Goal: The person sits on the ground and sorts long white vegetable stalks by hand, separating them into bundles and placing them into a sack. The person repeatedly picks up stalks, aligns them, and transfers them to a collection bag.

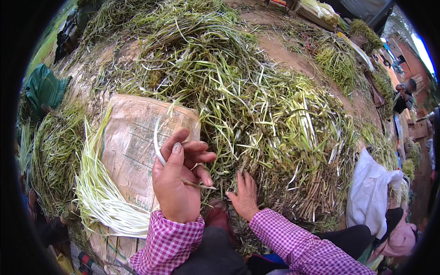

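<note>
My left hand (178, 178) is raised palm up over a woven sack. A slender white stalk (156, 137) curves up from between its thumb and forefinger, with a pale green tip. From the same palm a short brownish stem end (197, 185) juts out to the right. My right hand (245, 196) reaches low over the plant litter with fingers and thumb apart; I see nothing held in it. On the left part of the woven sack (137, 123) lies a curved bundle of cleaned white-and-yellow stalks (106, 202). Untrimmed stalks with brown root ends (319, 189) lie right of my right hand.
A broad heap of green leafy trimmings (220, 72) spreads ahead. At right stands a white plastic sack (366, 192), with a seated person (405, 96) farther off. A green bag (44, 89) and more stalks (56, 158) are at left. My red shoe (217, 215) is between my hands.
</note>
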Tool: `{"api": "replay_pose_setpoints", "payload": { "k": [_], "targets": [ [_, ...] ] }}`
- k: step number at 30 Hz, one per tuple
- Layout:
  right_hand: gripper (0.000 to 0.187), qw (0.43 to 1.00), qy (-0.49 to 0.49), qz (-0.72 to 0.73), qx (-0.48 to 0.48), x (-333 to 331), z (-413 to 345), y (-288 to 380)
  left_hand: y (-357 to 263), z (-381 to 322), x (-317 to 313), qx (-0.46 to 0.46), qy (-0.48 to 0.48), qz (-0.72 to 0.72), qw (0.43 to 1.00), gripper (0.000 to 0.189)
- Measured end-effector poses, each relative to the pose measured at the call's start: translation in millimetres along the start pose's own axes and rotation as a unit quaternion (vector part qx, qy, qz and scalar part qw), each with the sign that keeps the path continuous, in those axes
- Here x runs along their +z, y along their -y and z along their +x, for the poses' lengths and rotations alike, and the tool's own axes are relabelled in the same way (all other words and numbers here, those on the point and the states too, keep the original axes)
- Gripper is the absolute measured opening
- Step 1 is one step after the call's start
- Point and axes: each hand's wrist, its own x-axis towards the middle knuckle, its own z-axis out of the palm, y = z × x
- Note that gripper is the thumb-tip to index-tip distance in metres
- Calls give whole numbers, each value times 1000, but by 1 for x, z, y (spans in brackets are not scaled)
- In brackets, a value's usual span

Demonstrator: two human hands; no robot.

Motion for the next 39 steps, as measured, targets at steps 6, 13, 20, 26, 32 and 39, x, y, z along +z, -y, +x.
{"api": "replay_pose_setpoints", "payload": {
  "k": [6,13,20,26,32,39],
  "targets": [
    [63,967,-90,226,77,-41,-10,-33,1,-5,-3,13,-5,4,1000,28],
    [76,984,14,99,148,-9,33,8,13,-6,12,-4,14,9,1000,29],
    [67,985,-25,160,57,-28,2,-24,16,-5,7,-1,-2,17,1000,27],
    [51,952,-19,295,77,-36,0,-50,18,-6,15,-7,-1,6,1000,28],
    [44,974,-216,12,-60,-137,-8,-66,16,-14,13,15,0,23,1000,29],
    [73,945,-213,-246,29,-206,-27,-154,3,-51,18,23,-23,72,997,28]
  ]
}}
